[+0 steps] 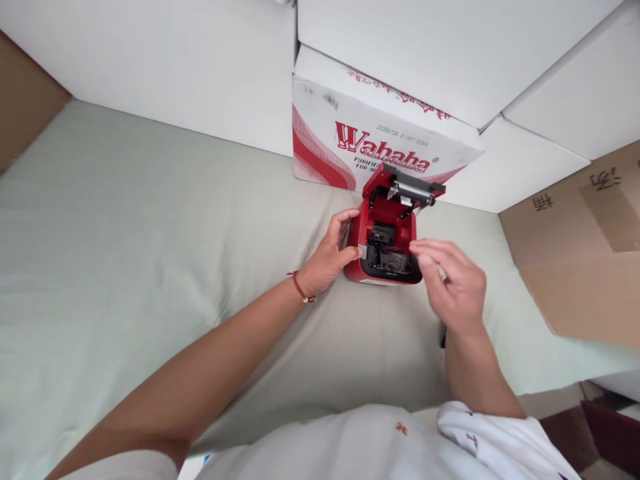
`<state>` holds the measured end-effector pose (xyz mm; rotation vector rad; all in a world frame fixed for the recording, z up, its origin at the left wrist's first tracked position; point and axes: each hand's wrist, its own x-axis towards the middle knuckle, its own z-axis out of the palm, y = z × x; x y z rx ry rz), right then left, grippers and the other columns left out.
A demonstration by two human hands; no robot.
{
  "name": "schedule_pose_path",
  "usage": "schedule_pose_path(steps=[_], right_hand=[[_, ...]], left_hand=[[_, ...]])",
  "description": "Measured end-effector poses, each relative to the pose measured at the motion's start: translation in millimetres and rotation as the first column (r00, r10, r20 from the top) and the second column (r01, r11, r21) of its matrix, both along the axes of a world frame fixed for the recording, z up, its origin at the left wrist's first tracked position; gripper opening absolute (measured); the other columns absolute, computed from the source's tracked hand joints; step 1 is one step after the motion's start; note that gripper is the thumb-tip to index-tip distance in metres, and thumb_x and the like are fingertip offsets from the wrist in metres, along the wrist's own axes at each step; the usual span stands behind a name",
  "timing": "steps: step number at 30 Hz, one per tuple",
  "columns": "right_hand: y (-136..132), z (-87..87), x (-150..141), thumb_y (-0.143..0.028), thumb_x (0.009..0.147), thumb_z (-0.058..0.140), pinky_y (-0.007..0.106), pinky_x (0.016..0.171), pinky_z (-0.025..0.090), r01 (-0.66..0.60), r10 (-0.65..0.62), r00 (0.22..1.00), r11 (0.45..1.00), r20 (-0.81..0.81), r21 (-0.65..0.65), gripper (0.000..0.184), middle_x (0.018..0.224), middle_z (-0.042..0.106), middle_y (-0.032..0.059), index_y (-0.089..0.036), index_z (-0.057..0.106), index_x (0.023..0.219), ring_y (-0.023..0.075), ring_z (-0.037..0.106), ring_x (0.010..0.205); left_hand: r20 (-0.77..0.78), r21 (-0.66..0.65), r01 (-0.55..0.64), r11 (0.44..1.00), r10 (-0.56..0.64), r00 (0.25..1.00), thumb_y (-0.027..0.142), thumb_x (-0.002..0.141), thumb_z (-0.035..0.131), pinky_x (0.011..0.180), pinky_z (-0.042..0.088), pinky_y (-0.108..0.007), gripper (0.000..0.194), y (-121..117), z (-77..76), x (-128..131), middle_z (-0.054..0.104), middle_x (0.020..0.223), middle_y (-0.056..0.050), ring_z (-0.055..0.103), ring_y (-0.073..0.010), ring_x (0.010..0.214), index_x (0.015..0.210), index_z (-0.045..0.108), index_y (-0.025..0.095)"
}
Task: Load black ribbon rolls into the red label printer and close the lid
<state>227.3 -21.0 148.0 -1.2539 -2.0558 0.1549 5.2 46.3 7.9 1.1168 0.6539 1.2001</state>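
Note:
A small red device (385, 230) with its lid flipped up stands on the pale green cloth; its black inside is exposed. My left hand (330, 257) grips the device's left side, thumb on the front corner and fingers curled round the back. My right hand (453, 283) hovers at the device's right front edge, fingers bent and pressed together near the open compartment; I cannot make out anything between them. A red string bracelet (301, 291) circles my left wrist.
A white and red carton marked Wahaha (370, 130) stands right behind the device. White boxes (450, 47) line the back. A brown cardboard box (585, 247) lies at the right, another (23, 100) at the far left. The green cloth (140, 233) stretches leftwards.

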Motion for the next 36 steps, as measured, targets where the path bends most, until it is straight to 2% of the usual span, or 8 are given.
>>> schedule_pose_path(steps=[3, 7, 10, 16, 20, 27, 31, 36], right_hand=[[29, 17.4, 0, -0.032, 0.116, 0.063, 0.039, 0.097, 0.064, 0.102, -0.061, 0.969, 0.982, 0.241, -0.159, 0.025, 0.122, 0.09, 0.0074, -0.025, 0.088, 0.119, 0.0252, 0.084, 0.109], [63, 31.9, -22, -0.027, 0.114, 0.058, 0.038, 0.091, 0.058, 0.282, 0.053, 0.748, 0.877, 0.661, -0.389, 0.033, 0.144, 0.084, 0.0091, -0.025, 0.084, 0.134, 0.0298, 0.081, 0.121], [80, 35.4, -43, -0.024, 0.112, 0.059, 0.038, 0.089, 0.054, 0.348, 0.135, 0.633, 0.83, 0.762, -0.436, 0.038, 0.153, 0.079, 0.013, -0.022, 0.08, 0.144, 0.0331, 0.077, 0.13], [98, 30.0, -62, -0.023, 0.108, 0.065, 0.037, 0.082, 0.048, 0.455, 0.141, 0.534, 0.783, 0.834, -0.424, 0.034, 0.144, 0.08, 0.0176, -0.02, 0.081, 0.137, 0.0341, 0.076, 0.122], [94, 25.5, -54, -0.023, 0.107, 0.066, 0.038, 0.082, 0.046, 0.441, 0.09, 0.597, 0.793, 0.797, -0.421, 0.033, 0.141, 0.081, 0.0181, -0.017, 0.078, 0.137, 0.0347, 0.076, 0.119], [74, 20.6, -14, -0.019, 0.106, 0.059, 0.039, 0.094, 0.053, 0.332, -0.095, 0.88, 0.823, 0.466, -0.46, 0.024, 0.117, 0.086, 0.0098, -0.02, 0.081, 0.115, 0.0269, 0.078, 0.103], [77, 16.4, -9, -0.019, 0.102, 0.068, 0.039, 0.098, 0.055, 0.279, -0.02, 0.889, 0.817, 0.458, -0.505, 0.028, 0.128, 0.086, 0.0097, -0.021, 0.084, 0.125, 0.027, 0.079, 0.108], [89, 21.6, -16, -0.022, 0.103, 0.073, 0.039, 0.101, 0.055, 0.334, 0.061, 0.803, 0.779, 0.593, -0.532, 0.038, 0.138, 0.087, 0.0079, -0.026, 0.084, 0.139, 0.0303, 0.08, 0.121]], left_hand=[[0.033, -0.039, 0.017, 0.999, -0.016, 0.999, 0.036, 0.083, 0.081, 0.145, 0.038, -0.057, 0.078, -1, 4.5, -1, 0.056, 0.17, -0.011, 0.049, -0.0346, 0.168, 0.153, 0.047, 0.03], [0.053, -0.068, 0.029, 0.997, -0.025, 0.998, 0.037, 0.079, 0.084, 0.146, 0.034, -0.059, 0.079, -1, 10.5, -2, 0.056, 0.169, -0.011, 0.051, -0.0355, 0.165, 0.149, 0.049, 0.029], [0.053, -0.087, 0.026, 0.996, -0.022, 0.998, 0.035, 0.078, 0.083, 0.145, 0.034, -0.06, 0.079, -1, 11.2, -2, 0.057, 0.167, -0.01, 0.052, -0.0355, 0.163, 0.15, 0.05, 0.03], [0.07, -0.086, 0.015, 0.996, -0.009, 0.997, 0.032, 0.08, 0.083, 0.145, 0.037, -0.057, 0.076, -3, 10.9, -1, 0.06, 0.165, -0.009, 0.053, -0.0345, 0.163, 0.15, 0.053, 0.03], [0.068, -0.09, 0.015, 0.996, -0.009, 0.998, 0.032, 0.08, 0.083, 0.144, 0.037, -0.057, 0.075, -3, 13.2, -1, 0.059, 0.168, -0.01, 0.055, -0.0348, 0.161, 0.149, 0.054, 0.029], [0.068, -0.1, 0.045, 0.994, -0.039, 0.997, 0.034, 0.08, 0.082, 0.143, 0.04, -0.06, 0.075, -3, 14.0, -2, 0.062, 0.165, -0.011, 0.055, -0.0359, 0.162, 0.149, 0.052, 0.029], [0.065, -0.075, 0.033, 0.997, -0.028, 0.997, 0.036, 0.08, 0.083, 0.143, 0.039, -0.061, 0.074, -1, 12.0, -3, 0.06, 0.167, -0.011, 0.055, -0.0362, 0.162, 0.148, 0.052, 0.029], [0.06, -0.101, 0.04, 0.994, -0.034, 0.998, 0.037, 0.078, 0.083, 0.143, 0.039, -0.063, 0.076, -1, 12.7, -2, 0.06, 0.165, -0.011, 0.054, -0.0372, 0.161, 0.147, 0.053, 0.029]])
